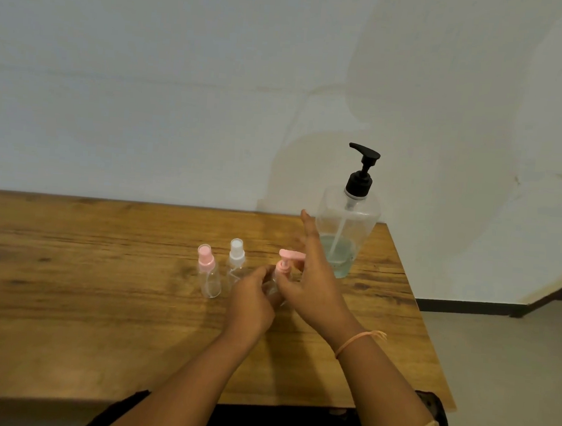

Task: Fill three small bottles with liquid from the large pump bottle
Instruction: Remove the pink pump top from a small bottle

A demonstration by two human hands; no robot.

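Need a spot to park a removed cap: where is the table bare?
Bare: the table left of the pink spray bottle, and the far strip behind it. Crowded: centre-right, where left hand and right hand meet at the pink pump bottle, large pump bottle behind.

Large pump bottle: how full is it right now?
Mostly empty: pale blue-green liquid fills only the bottom of the large pump bottle; the clear body above it shows none.
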